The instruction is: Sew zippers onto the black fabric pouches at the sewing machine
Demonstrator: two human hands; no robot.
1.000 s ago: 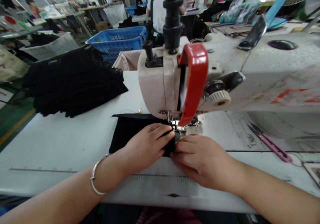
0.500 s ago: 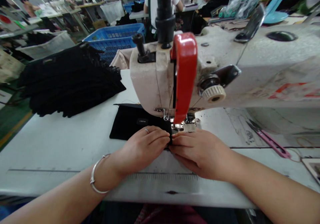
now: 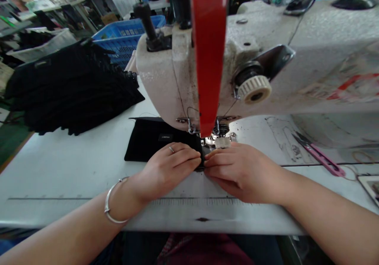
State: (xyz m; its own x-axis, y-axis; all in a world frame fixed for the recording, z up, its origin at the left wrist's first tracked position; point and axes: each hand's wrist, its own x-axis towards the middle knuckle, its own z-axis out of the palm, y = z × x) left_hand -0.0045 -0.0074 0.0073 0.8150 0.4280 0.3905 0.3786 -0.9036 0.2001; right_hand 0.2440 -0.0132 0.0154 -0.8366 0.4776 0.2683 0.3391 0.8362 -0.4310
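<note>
A small black fabric piece [image 3: 149, 138] with a tiny label lies flat on the white sewing table [image 3: 59, 170], under the head of a cream sewing machine [image 3: 266, 59] with a red guard [image 3: 209, 51]. My left hand [image 3: 167, 168], with a ring and a bracelet, rests fingers together on the fabric's near right corner. My right hand [image 3: 239, 172] meets it fingertip to fingertip, pinching the fabric's edge just in front of the presser foot [image 3: 217, 138].
A stack of black fabric pieces [image 3: 68, 87] sits at the table's back left. Behind it stands a blue plastic basket [image 3: 124, 40]. Pink thread snips [image 3: 321, 158] lie on the table to the right. Other workstations fill the background.
The view has moved closer and lower toward the machine. The fabric has slid away under the machine, showing more of it and its label to the left; both hands stay at its near edge.
</note>
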